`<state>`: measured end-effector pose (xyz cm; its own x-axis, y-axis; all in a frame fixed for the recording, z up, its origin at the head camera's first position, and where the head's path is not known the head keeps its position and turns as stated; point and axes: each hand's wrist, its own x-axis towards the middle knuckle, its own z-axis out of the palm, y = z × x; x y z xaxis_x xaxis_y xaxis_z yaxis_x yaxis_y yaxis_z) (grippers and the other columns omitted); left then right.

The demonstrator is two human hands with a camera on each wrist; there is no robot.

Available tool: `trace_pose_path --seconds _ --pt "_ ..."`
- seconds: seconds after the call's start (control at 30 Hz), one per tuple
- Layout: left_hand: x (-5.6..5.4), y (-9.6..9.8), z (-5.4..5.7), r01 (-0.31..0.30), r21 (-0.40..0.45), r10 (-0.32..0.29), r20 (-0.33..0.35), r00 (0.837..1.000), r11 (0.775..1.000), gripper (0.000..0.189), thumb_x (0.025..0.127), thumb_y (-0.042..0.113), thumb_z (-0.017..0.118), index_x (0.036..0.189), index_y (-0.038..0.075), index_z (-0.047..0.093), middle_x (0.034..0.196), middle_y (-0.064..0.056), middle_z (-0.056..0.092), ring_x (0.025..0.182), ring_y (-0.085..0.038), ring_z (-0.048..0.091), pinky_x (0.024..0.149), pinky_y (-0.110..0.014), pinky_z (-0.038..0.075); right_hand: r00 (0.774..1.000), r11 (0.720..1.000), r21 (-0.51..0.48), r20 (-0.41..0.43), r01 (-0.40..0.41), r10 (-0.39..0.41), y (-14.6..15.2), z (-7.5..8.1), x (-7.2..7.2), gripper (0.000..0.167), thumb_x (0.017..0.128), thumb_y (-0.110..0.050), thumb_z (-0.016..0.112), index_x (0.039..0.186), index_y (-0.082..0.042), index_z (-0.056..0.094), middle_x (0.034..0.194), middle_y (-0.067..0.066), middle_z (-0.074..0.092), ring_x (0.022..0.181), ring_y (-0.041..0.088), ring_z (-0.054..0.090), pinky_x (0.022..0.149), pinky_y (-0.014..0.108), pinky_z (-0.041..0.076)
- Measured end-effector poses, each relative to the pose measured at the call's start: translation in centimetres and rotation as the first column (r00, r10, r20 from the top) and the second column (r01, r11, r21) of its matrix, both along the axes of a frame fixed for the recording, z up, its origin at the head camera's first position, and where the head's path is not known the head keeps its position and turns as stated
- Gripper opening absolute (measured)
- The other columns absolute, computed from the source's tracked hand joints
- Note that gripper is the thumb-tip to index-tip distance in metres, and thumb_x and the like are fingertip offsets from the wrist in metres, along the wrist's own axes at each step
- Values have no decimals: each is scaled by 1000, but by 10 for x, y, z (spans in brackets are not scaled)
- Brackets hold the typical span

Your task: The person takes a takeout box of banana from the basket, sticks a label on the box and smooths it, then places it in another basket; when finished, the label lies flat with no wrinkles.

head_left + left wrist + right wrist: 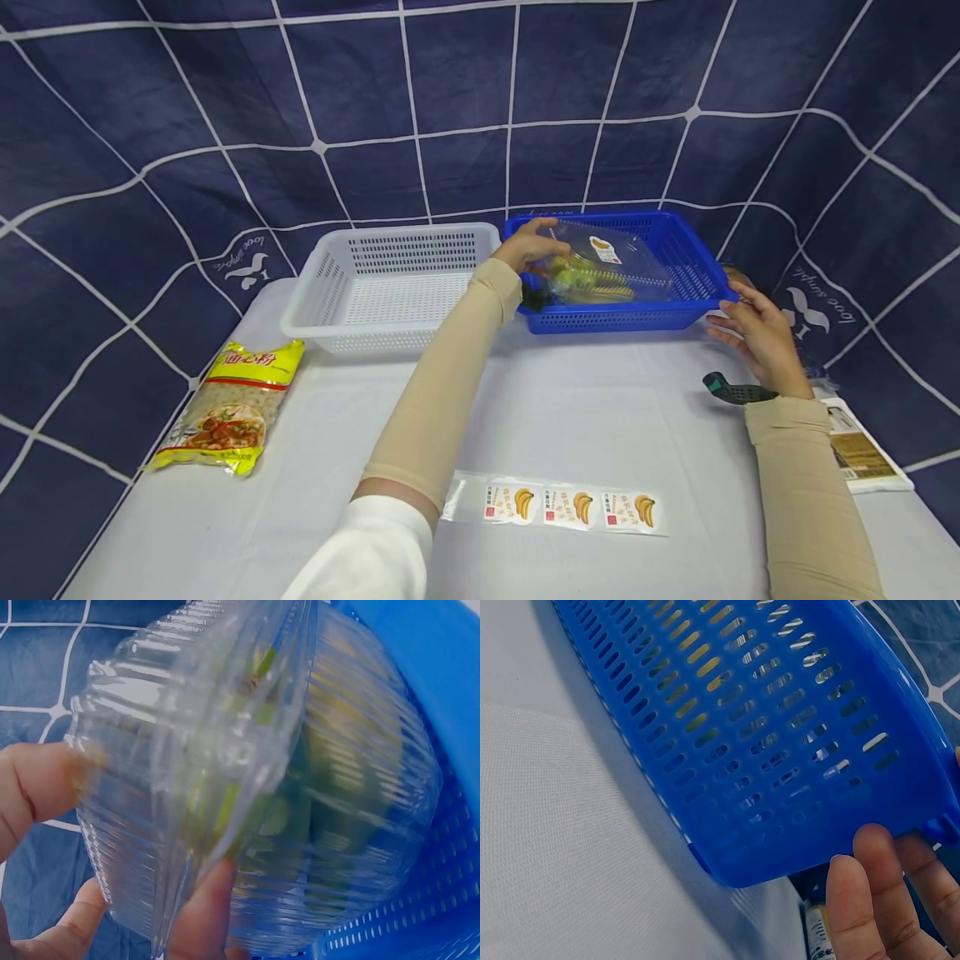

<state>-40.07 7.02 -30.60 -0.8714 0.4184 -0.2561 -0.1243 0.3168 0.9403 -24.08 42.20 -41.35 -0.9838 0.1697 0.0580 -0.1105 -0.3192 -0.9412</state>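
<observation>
My left hand (531, 246) grips one end of a clear plastic clamshell box (645, 265) with a banana sticker on its lid. Yellow-green bananas (341, 742) show through the ribbed plastic in the left wrist view. The box lies tilted within the blue basket (600, 318). At the basket's right end, my right hand (761, 337) holds the rim corner, thumb on top and a finger beneath. Its other fingers (851, 904) extend loosely below that corner in the right wrist view.
A white basket (390, 337) stands left of the blue one. A yellow bag of pasta (232, 408) lies at the table's left. Near the front is a strip of banana stickers (573, 507). A partly hidden package (862, 450) lies behind the right forearm.
</observation>
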Motion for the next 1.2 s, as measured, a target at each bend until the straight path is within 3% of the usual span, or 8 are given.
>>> trace_pose_path --seconds 0.3,0.63,0.97,1.2 --pt "3 2 -7 -61 65 62 -9 998 996 87 96 9 81 169 22 36 172 -12 34 142 -30 54 91 -38 64 1000 999 35 1 10 -10 0 0 1 34 112 -1 54 140 -20 55 110 -2 58 89 14 78 75 26 66" --pt "5 4 -9 5 95 -11 60 998 996 96 100 14 79 175 25 20 178 -10 24 154 -29 43 96 -39 63 1000 999 36 4 2 -2 0 1 1 34 111 -3 59 140 -20 55 112 -1 59 89 14 78 75 27 66" --pt "4 6 -20 2 66 -4 19 1000 998 100 99 15 80 175 21 16 180 -9 16 158 -31 36 117 -46 50 1000 1000 30 12 6 -6 0 1 0 34 111 -2 58 139 -21 56 113 -1 59 88 14 78 74 27 66" --pt "4 6 -26 22 55 -23 12 1000 998 100 100 14 78 175 18 13 181 -11 14 159 -34 33 121 -53 45 1000 999 35 8 8 -8 0 1 1 34 110 -5 62 140 -21 56 113 0 60 88 14 78 74 27 66"
